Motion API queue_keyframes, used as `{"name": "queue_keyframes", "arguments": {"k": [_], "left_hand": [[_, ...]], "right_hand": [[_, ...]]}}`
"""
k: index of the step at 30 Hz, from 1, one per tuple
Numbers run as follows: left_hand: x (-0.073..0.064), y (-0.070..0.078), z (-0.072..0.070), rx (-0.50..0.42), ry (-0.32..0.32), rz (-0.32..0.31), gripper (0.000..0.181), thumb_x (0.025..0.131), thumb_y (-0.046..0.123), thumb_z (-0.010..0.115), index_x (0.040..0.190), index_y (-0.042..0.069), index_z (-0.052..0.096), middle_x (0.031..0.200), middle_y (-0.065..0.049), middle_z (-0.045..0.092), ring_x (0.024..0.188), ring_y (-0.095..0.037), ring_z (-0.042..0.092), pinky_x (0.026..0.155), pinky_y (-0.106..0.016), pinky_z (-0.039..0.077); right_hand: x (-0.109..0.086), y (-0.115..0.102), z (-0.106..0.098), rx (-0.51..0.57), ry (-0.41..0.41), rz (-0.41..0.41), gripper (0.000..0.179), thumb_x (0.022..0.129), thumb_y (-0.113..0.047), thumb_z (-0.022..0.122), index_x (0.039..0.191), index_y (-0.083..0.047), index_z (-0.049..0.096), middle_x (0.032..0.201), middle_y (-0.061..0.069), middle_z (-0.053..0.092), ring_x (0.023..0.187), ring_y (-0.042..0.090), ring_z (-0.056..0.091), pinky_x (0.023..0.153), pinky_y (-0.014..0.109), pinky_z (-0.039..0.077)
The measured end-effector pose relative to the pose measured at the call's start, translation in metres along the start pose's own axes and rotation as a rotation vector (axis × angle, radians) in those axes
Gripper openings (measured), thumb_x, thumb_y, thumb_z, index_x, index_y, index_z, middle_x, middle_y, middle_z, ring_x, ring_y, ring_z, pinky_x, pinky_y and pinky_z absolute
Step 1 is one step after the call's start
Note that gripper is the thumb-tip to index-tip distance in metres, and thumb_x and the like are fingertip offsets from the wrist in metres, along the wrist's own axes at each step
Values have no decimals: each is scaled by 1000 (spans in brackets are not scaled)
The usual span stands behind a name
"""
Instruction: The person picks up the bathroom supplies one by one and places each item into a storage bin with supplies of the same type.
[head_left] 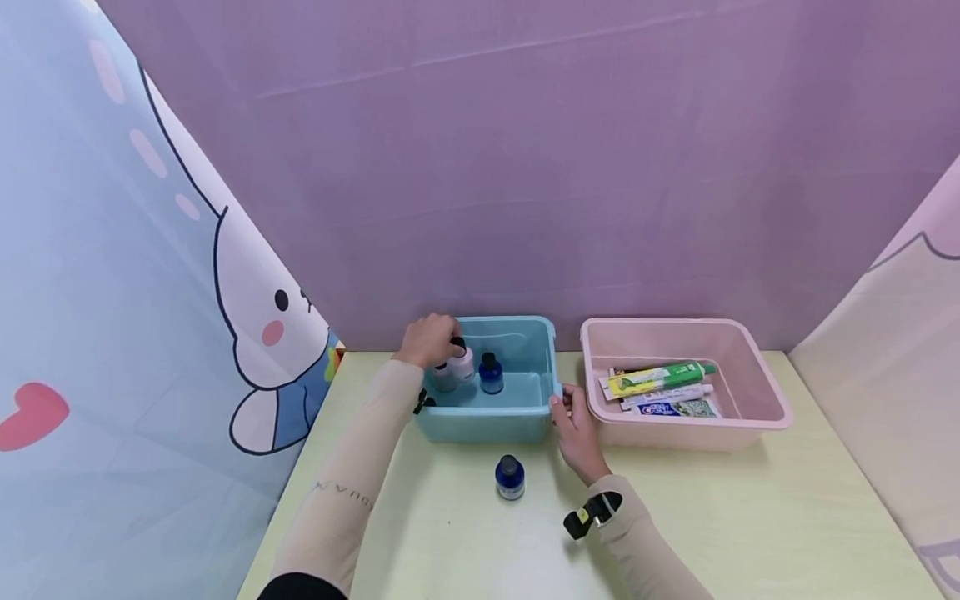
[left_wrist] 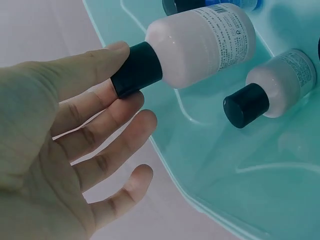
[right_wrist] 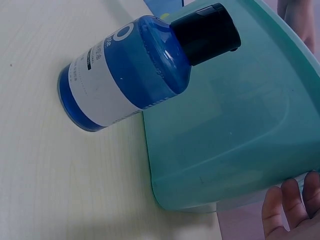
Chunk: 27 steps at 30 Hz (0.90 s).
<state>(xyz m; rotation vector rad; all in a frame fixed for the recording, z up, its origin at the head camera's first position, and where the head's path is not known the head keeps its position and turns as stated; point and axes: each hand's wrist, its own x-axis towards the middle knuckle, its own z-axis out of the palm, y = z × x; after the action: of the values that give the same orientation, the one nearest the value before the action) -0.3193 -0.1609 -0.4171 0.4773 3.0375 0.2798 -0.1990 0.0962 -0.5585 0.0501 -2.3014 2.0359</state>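
In the left wrist view my left hand (left_wrist: 95, 125) pinches the black cap of a pale pink bottle (left_wrist: 200, 45) between thumb and fingers. That bottle is inside a teal bin (head_left: 480, 427), beside another pale pink bottle (left_wrist: 287, 85) and a blue bottle (head_left: 491, 377). My right hand (head_left: 581, 437) holds the bin's right edge near the front corner, with fingertips against its side in the right wrist view. A second blue bottle (right_wrist: 125, 75) with a black cap and white label stands upright on the table in front of the bin.
To the right of the teal bin, a pink bin (head_left: 690, 433) contains several toothpaste tubes (head_left: 660, 379). Both bins stand at the back of the pale table (head_left: 825, 517), against a purple curtain (head_left: 525, 167). A printed cloth (head_left: 150, 292) hangs at the left.
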Motion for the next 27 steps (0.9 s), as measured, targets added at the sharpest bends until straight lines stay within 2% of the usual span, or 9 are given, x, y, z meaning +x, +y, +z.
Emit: {"name": "queue_keyframes", "arguments": {"k": [8,13,17,21,27], "left_hand": [[7,1,4,59,-38,-26,13,90,28,80,91,15,77,91,-2,73,79,-20,62,72,-40,54],[14,-5,8,52,-75,-58,12,89,27,81,88,16,77,88,0,71,77,-19,61,68,-38,52],[17,-6,10,37,-91,-79,10,89,26,81,92,17,78,92,1,73,80,-19,62,73,-39,54],[18,-4,9,38,-97,-85,13,88,25,81,97,16,78,99,0,74,84,-19,63,78,-41,56],[19,0,8,49,-126,-69,9,88,22,81,91,14,79,94,-1,75,80,-17,63,76,-38,56]], "right_hand": [[0,-2,1,11,-20,28,43,112,-32,39,146,-7,37,130,12,48,111,22,46,99,42,49],[-1,0,2,20,-6,1,43,111,-34,41,144,-6,39,127,12,49,109,22,47,98,45,50],[-2,0,1,20,-4,-1,43,111,-35,41,143,-7,39,126,12,49,109,22,47,97,44,51],[-3,0,0,19,-6,6,43,111,-35,41,144,-7,39,127,12,48,110,22,46,97,42,51],[-1,0,-2,13,-30,43,45,112,-34,39,147,-8,36,130,11,47,112,21,45,98,36,49]]}}
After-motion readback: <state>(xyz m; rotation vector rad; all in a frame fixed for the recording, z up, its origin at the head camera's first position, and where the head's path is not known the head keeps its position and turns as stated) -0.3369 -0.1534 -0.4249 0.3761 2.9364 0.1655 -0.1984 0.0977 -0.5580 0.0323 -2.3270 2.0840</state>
